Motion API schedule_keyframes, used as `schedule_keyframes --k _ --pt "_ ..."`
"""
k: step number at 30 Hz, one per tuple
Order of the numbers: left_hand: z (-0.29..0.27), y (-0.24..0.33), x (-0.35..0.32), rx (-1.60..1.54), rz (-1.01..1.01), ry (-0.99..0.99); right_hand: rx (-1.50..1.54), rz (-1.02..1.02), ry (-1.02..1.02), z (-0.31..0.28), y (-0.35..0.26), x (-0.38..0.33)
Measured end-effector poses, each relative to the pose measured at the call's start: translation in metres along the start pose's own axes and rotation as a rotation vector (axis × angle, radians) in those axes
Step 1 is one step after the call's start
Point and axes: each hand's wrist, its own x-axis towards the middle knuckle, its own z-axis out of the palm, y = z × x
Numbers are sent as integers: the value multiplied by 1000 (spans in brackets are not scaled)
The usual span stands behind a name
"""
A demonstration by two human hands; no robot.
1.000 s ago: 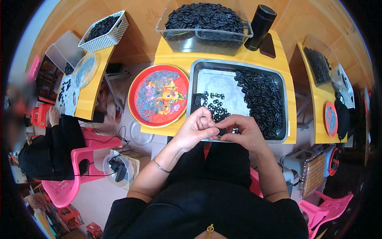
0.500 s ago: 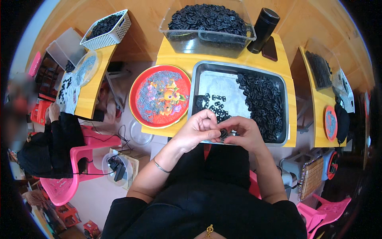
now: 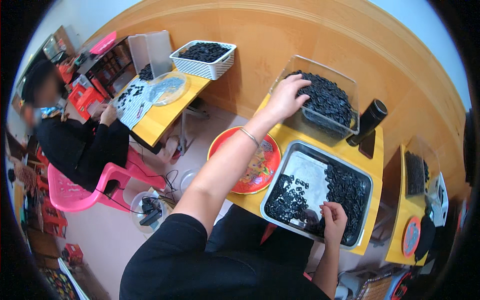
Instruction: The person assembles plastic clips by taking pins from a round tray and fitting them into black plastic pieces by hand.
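My left hand (image 3: 286, 96) reaches far forward with fingers spread over the heap of small black parts in a clear plastic bin (image 3: 345, 80) at the back of the yellow table (image 3: 374, 150). It rests on the pile; whether it holds any parts is hidden. My right hand (image 3: 334, 221) hovers curled over the near side of a metal tray (image 3: 320, 170) that holds scattered black parts on the left and a dense pile on the right. What the curled fingers hold cannot be seen.
A red patterned plate (image 3: 252, 165) lies left of the tray. A black bottle (image 3: 367, 121) stands behind the tray. Another person (image 3: 65, 130) sits on a pink chair at a second yellow table with a white basket (image 3: 204, 60) of black parts. More tables stand right.
My hands were together at the tray's near edge, fingering a small part. Now the left arm has stretched out to the clear bin, the right stays over the tray, and the view has tilted left.
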Motion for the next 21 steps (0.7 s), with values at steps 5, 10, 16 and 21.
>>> schedule_keyframes --k 5,10,16,21 --pt "-17 33 -60 -157 -61 -197 -424 -214 -142 -2 3 5" --pt "-45 36 -149 1 -211 -514 -797 -431 -445 4 1 9" --pt "-74 22 -187 -31 -198 -632 -754 -293 -447 10 8 16" --pt "-74 18 -190 -34 -201 -635 -751 -302 -419 10 7 12"
